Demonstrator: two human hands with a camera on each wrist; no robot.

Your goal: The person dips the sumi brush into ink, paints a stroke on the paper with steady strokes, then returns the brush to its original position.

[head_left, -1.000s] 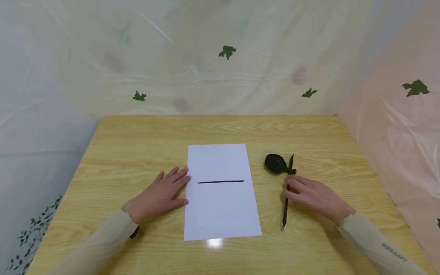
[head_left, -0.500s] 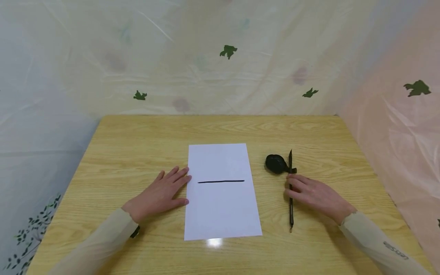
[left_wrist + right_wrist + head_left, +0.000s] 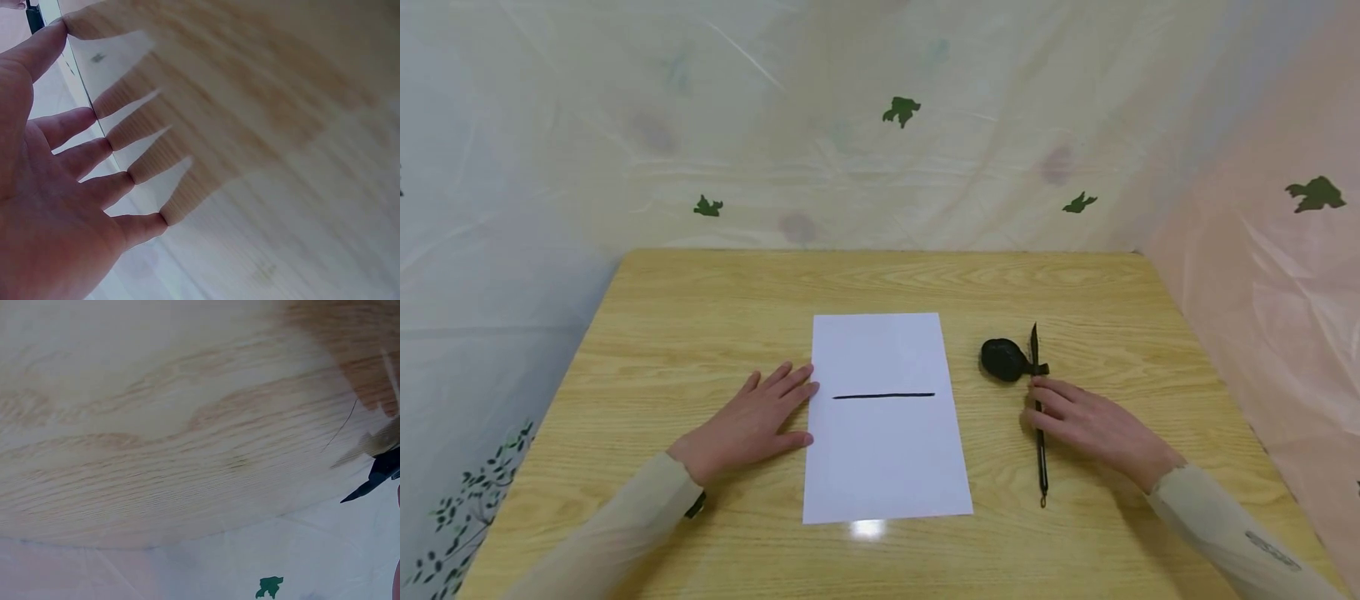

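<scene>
My left hand (image 3: 745,429) lies with spread, straight fingers at the left edge of a white sheet of paper (image 3: 887,467). One black horizontal stroke (image 3: 883,396) crosses the sheet near its middle. In the left wrist view, the fingertips of this hand (image 3: 69,181) touch down on the surface. To the right of the paper, my right hand (image 3: 1097,429) pinches a dark ink brush (image 3: 1042,467) between thumb and fingers. Its pointed tip faces the back of the table and overlaps the short handle of a black ink dish (image 3: 1002,360). The right wrist view catches the dark brush tip (image 3: 364,487) at its edge.
The wooden table (image 3: 715,308) ends at a pale curtain (image 3: 820,167) with green bird shapes behind it. A pinkish curtain (image 3: 1262,275) hangs close along the right side, and a pale one on the left has a leafy print.
The brush has turned in my right fingers: its rear end has swung right, and its tip has shifted slightly toward the back. My left hand and the paper keep their place.
</scene>
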